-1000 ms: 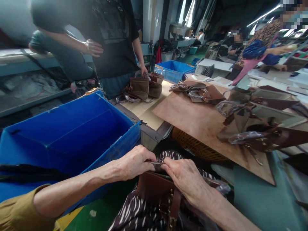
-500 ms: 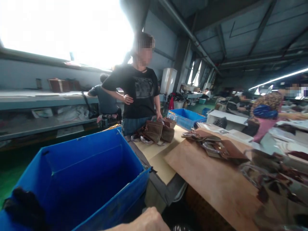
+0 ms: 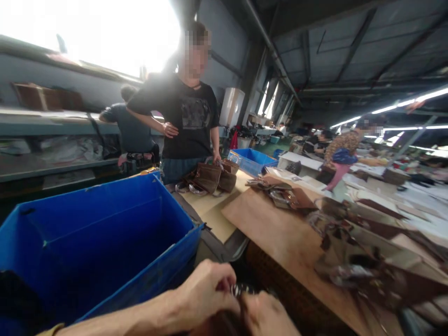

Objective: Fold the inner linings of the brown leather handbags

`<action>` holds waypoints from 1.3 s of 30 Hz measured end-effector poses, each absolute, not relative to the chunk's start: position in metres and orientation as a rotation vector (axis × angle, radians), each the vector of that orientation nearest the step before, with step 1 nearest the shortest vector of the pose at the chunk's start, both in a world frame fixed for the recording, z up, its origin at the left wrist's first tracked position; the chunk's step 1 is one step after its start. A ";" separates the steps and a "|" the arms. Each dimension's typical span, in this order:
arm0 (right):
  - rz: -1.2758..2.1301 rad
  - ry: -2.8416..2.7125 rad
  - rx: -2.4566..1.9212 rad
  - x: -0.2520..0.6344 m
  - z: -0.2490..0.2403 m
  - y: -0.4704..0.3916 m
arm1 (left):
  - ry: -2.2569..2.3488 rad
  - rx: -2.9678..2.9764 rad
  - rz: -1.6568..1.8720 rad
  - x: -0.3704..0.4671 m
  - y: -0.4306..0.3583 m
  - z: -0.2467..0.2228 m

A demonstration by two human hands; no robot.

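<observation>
The right hand [image 3: 269, 315] (cropped below) is blurred.

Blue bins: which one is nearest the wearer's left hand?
The large blue bin at the left of the view, its near wall close to the left hand. The smaller blue bin stands far back, beyond the brown board.

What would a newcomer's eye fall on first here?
Probably the glaring window at upper left and the large blue bin below it. Next, the person in a black T-shirt standing beyond the bin, behind brown bags. Low in the centre, the left hand and right hand grip a blurred brown item.
</observation>
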State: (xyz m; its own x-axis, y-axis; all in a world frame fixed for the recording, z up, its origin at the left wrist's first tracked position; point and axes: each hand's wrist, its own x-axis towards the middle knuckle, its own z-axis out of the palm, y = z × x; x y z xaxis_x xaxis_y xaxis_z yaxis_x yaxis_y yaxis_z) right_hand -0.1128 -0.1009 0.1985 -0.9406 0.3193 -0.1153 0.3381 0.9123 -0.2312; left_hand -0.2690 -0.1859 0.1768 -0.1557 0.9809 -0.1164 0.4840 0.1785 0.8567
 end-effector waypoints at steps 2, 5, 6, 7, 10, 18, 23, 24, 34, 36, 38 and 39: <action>-0.283 2.858 0.867 -0.110 0.210 -0.089 | 1.666 1.352 1.154 -0.267 -0.180 0.194; -0.061 2.743 1.022 -0.105 0.232 -0.068 | 1.536 1.294 1.328 -0.265 -0.168 0.204; -0.029 2.714 1.049 -0.102 0.237 -0.062 | 1.519 1.287 1.321 -0.263 -0.164 0.201; -0.003 2.685 1.070 -0.100 0.241 -0.058 | 1.522 1.282 1.287 -0.260 -0.160 0.196; -0.001 2.637 1.083 -0.091 0.247 -0.052 | 1.638 1.311 1.099 -0.249 -0.150 0.173; -0.239 2.658 0.845 -0.061 0.256 -0.055 | 1.253 1.586 0.471 -0.273 -0.123 0.171; -0.608 2.614 0.729 -0.047 0.229 -0.058 | 0.920 1.492 0.139 -0.289 -0.123 0.171; -0.704 2.581 0.715 -0.046 0.220 -0.058 | 0.910 1.469 0.114 -0.288 -0.125 0.165; -1.004 2.506 0.725 -0.049 0.188 -0.053 | 1.000 1.442 0.245 -0.271 -0.116 0.145; -1.016 2.495 0.730 -0.049 0.188 -0.051 | 0.990 1.407 0.289 -0.267 -0.111 0.144; -1.011 2.499 0.742 -0.048 0.186 -0.050 | 1.020 1.388 0.332 -0.263 -0.108 0.139; -1.007 2.501 0.749 -0.047 0.185 -0.050 | 1.037 1.387 0.345 -0.262 -0.107 0.136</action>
